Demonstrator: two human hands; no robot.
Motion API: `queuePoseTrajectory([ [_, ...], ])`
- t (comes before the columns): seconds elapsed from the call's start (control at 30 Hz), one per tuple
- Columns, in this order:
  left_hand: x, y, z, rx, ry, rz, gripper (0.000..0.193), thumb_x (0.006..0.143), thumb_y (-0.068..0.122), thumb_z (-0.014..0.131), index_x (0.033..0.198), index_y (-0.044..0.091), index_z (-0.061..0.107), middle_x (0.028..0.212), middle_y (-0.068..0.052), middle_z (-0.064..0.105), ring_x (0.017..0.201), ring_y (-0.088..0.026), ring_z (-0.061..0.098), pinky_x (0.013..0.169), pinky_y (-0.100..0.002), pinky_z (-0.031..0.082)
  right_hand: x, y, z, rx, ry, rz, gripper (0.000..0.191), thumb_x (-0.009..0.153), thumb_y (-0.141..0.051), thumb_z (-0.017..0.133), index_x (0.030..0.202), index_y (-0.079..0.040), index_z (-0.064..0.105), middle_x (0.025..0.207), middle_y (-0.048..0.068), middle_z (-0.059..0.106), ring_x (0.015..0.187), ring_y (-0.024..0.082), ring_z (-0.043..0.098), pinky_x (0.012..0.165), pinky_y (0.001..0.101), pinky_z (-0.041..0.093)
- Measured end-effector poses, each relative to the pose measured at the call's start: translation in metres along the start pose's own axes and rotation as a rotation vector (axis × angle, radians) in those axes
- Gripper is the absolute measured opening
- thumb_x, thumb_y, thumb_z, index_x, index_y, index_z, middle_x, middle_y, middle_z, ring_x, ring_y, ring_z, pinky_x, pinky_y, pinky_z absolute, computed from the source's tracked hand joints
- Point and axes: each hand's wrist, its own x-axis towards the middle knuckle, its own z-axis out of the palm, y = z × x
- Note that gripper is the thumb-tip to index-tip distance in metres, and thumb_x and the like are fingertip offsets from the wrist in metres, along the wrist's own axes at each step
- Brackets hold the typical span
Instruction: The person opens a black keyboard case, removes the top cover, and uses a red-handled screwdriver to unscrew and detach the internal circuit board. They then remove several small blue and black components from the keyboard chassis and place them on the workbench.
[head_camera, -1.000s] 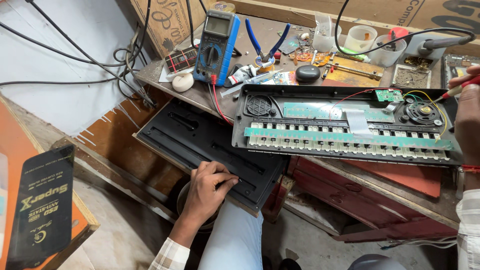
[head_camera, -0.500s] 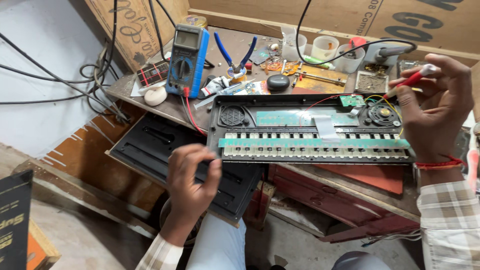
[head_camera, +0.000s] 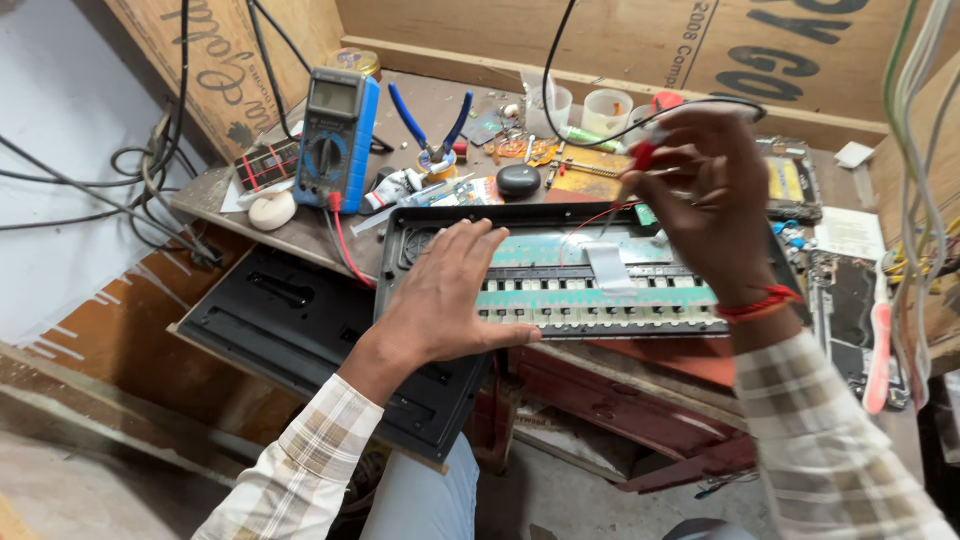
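The left hand (head_camera: 445, 295) has come up from the black cover and now lies flat, fingers released, on the open keyboard (head_camera: 570, 275) on the table (head_camera: 300, 232), while the right hand (head_camera: 705, 205) has swung in over it grasping a red-handled tool (head_camera: 643, 153).

The person wears a long-sleeved checked shirt in cream, tan and grey, with the cuffs reaching close to both wrists. A red thread band (head_camera: 762, 303) is tied around the wrist of the right hand (head_camera: 705, 200), while the left hand (head_camera: 445, 295) is bare of any band or ring. Light blue trousers (head_camera: 420, 500) show at the lap.
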Motion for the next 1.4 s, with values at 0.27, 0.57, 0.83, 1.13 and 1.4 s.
queuePoseTrajectory([
  [0.27,0.046,0.015,0.037,-0.088,-0.13,0.177,0.091,0.074,0.067,0.081,0.136,0.006,0.058,0.15,-0.026,0.046,0.144,-0.045,0.038,0.117,-0.054,0.032,-0.003,0.025,-0.009,0.07,0.017,0.157,0.04,0.098,0.007,0.076,0.128,-0.003,0.05,0.11,0.013,0.069,0.099,0.018,0.074,0.083,0.0298,0.066],
  [0.57,0.081,0.036,0.042,0.013,-0.221,0.246,0.091,0.067,0.078,0.074,0.136,0.021,0.061,0.14,-0.026,0.051,0.132,-0.044,0.044,0.109,-0.054,0.032,-0.01,0.029,-0.019,-0.108,0.116,0.137,0.041,0.101,0.005,0.077,0.13,-0.002,0.05,0.113,0.013,0.066,0.102,0.017,0.073,0.083,0.0271,0.063],
  [0.83,0.074,0.04,0.039,-0.049,-0.146,0.193,0.103,0.063,0.083,0.072,0.128,0.003,0.062,0.12,-0.017,0.063,0.117,-0.035,0.059,0.106,-0.046,0.042,-0.012,0.027,-0.023,-0.069,0.128,0.136,0.04,0.1,0.004,0.076,0.13,-0.002,0.05,0.112,0.013,0.066,0.099,0.017,0.073,0.083,0.0281,0.064],
  [1.13,0.057,0.03,0.041,0.027,-0.049,0.173,0.109,0.063,0.088,0.073,0.125,-0.001,0.064,0.12,-0.019,0.063,0.119,-0.036,0.058,0.108,-0.047,0.039,-0.013,0.03,-0.012,0.221,0.018,0.14,0.038,0.1,0.01,0.072,0.121,-0.003,0.043,0.112,0.013,0.066,0.112,0.024,0.075,0.095,0.0362,0.064],
  [1.4,0.027,-0.014,0.01,0.022,-0.143,0.035,0.129,0.057,0.086,0.077,0.142,-0.006,0.049,0.142,-0.024,0.054,0.136,-0.039,0.047,0.115,-0.051,0.032,-0.009,0.026,0.014,0.198,0.012,0.196,0.04,0.096,0.009,0.074,0.119,-0.002,0.044,0.113,0.011,0.062,0.11,0.023,0.074,0.093,0.035,0.063],
])
